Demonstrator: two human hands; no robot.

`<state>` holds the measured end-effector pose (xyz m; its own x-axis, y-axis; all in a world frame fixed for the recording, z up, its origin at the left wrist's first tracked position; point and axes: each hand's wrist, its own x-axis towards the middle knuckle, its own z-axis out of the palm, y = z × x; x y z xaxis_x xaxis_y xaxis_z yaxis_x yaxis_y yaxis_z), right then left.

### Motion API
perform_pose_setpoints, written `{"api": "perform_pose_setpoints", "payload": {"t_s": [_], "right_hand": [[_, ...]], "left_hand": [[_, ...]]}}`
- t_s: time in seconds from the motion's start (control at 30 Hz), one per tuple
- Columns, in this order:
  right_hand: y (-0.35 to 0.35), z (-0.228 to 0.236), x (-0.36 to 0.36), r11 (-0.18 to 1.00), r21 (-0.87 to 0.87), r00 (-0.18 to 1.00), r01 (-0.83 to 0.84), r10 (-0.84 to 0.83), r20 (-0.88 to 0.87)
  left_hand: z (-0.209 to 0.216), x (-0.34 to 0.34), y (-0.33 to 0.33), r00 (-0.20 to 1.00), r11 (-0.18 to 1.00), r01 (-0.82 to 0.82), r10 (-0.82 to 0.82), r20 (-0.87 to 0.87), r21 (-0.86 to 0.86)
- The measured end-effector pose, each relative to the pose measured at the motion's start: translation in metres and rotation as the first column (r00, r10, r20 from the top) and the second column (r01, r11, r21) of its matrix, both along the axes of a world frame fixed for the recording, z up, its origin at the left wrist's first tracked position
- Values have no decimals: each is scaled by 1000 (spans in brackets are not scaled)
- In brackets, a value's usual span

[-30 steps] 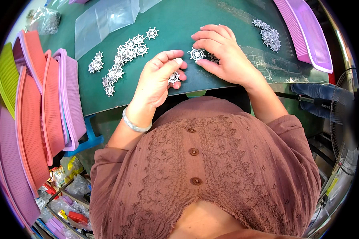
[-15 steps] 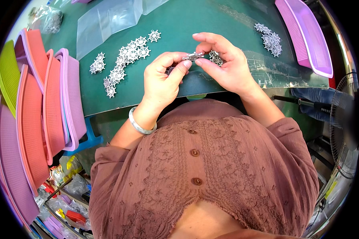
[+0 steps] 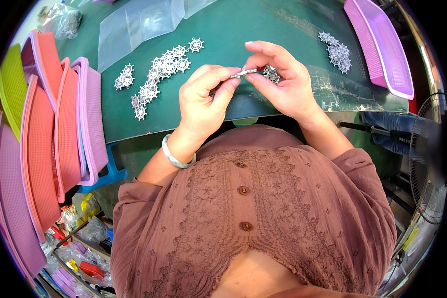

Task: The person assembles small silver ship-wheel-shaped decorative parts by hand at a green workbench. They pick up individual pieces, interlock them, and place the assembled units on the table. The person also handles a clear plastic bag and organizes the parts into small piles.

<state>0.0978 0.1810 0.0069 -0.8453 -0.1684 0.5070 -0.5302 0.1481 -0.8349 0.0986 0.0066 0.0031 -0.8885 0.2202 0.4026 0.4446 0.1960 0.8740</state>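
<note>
Just over the green table's near edge, a small silver ship's-wheel charm (image 3: 244, 73) is seen nearly edge-on between my hands. My left hand (image 3: 203, 97), with a pale bangle at the wrist, pinches one side between thumb and forefinger. On the other side the thumb and forefinger of my right hand (image 3: 286, 84) close on its edge. Behind the right fingers more wheel charms (image 3: 271, 74) show in part; whether they lie on the table or in the palm I cannot tell. To the left, a long cluster of silver ship's-wheel charms (image 3: 154, 74) lies beside a smaller group (image 3: 124, 78).
Another charm group (image 3: 336, 52) lies at the right, near a purple plastic basket (image 3: 377, 47). Clear plastic sheeting (image 3: 134, 30) covers the far left of the table (image 3: 243, 25). Stacked coloured baskets (image 3: 39, 149) stand left; a fan (image 3: 427, 159) is at the right.
The charm between my fingers has tilted, its right end now a little higher and its face brighter. Both hands stay nearly in place; the view has shifted slightly.
</note>
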Motion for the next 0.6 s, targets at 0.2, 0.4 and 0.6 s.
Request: {"api": "perform_pose_setpoints", "payload": {"t_s": [0.2, 0.4, 0.6], "right_hand": [[-1, -2, 0, 999, -44, 1000, -10, 11, 4], [-1, 5, 1, 999, 23, 998, 31, -30, -51], [-3, 13, 1, 971, 198, 960, 137, -81, -267]], "left_hand": [[2, -1, -1, 992, 999, 7, -13, -128, -45], [13, 4, 0, 998, 1000, 6, -8, -66, -29], [16, 0, -1, 983, 997, -12, -3, -186, -79]]}}
